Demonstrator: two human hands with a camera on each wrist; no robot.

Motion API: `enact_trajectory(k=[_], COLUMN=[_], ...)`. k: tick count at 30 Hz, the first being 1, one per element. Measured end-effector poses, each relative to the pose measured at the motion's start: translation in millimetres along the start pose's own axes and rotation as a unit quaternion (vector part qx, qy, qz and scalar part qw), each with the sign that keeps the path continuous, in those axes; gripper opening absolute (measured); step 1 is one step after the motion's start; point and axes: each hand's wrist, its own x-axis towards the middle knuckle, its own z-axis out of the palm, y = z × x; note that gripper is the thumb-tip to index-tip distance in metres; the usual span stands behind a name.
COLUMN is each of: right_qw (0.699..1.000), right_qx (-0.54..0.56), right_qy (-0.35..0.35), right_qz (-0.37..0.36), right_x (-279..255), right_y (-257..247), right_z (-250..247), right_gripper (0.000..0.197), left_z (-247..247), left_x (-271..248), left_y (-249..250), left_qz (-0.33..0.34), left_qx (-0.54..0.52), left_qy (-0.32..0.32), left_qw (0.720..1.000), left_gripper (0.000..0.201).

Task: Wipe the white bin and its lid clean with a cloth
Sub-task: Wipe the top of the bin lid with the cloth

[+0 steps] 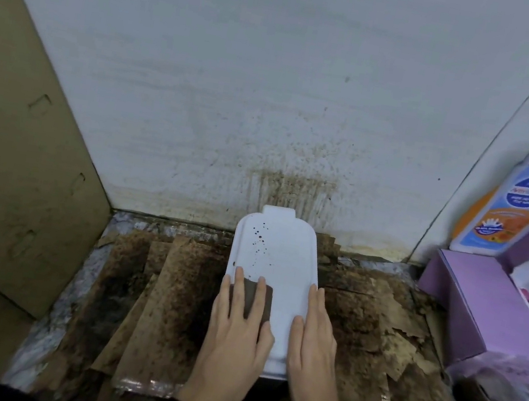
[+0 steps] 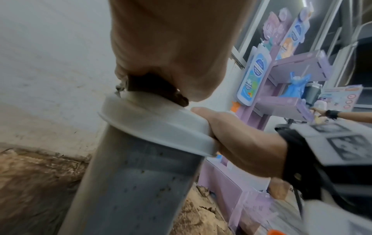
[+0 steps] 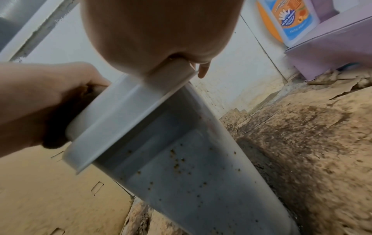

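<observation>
a tall white bin [image 1: 268, 364] stands on the floor close to a white wall [image 1: 241, 75], with its flat white lid [image 1: 283, 272] closed on top. small dark brown spots dot the far left part of the lid, and more specks show on the bin's grey-white sides in both wrist views.

the left hand [image 1: 237, 331] lies on the near left part of the lid and presses a dark brown cloth [image 1: 254, 299] down onto it. its fingers [image 1: 237, 286] are stretched forward and slightly apart over the cloth, and the thumb sits at the cloth's right edge. from the left wrist view the cloth is squeezed between palm and lid.

the right hand [image 1: 315, 340] rests along the lid's right edge, near the front. its fingers lie straight and close together along the rim, and the thumb rests on the lid's top, so the hand steadies the lid from the side. how far the fingers wrap under the rim cannot be told.

the floor around the bin is covered with stained, torn brown cardboard sheets [image 1: 168, 296], darkest close to the bin. brown splatter and drip marks [image 1: 289, 190] streak the wall just behind the lid. a large cardboard panel [image 1: 19, 140] leans at the left. at the right stands a purple display stand [image 1: 485, 304] carrying a big bottle-shaped sign [image 1: 512, 205] in white, blue and orange. both wrists wear black bands with black and white marker tags.
</observation>
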Motion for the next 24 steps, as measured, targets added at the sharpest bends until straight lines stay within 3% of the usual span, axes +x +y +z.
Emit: enact_trajectory(k=[4,14,24], right_qw=[1.0,1.0,1.0], right_qx=[-0.017,0.006,-0.001], right_qy=[0.006,0.0,-0.008], right_qz=[-0.01,-0.005,-0.001], right_x=[0.3,0.6,-2.8], right_y=[2.2,-1.7,-3.2], right_z=[1.9,0.5,-0.5], right_gripper=[0.055,0.054,0.053], left_z=[-14.7,-29.0,-21.3], left_x=[25.1,119.1,81.6], left_y=[-17.2,-47.2,-42.4], left_qz=[-0.013,0.0,-0.01], left_qx=[-0.107,-0.17,-0.2], left_qy=[-0.063,-0.122,-0.088], left_qw=[0.992,0.978,0.976], left_gripper=[0.065,0.07,0.071])
